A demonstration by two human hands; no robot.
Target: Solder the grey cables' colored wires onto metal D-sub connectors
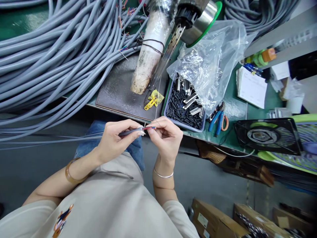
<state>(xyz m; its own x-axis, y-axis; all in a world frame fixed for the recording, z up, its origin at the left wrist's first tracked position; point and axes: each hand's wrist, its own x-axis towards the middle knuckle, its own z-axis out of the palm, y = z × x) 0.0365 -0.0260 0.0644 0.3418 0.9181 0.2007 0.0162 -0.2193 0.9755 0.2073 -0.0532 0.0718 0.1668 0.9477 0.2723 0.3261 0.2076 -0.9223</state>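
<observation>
My left hand (123,133) is closed in a pinch around a grey cable (128,132) near its stripped end, with something whitish on the fingertips. From that end come thin coloured wires (150,128), red and blue among them. My right hand (165,134) pinches these wires between thumb and forefinger. A fine solder wire (158,96) runs down from above to the right fingers; whether they grip it too I cannot tell. Just beyond my hands is the edge of a dark board (116,89), where a yellow clip-like piece (151,103) lies.
Many grey cables (61,59) lie at left. A white wrapped post (148,56) and a solder spool (201,24) stand ahead. Right are a bin (167,109) of black sleeves and connectors, a plastic bag (210,62), pliers (218,122), a fan (266,135) and papers (251,87).
</observation>
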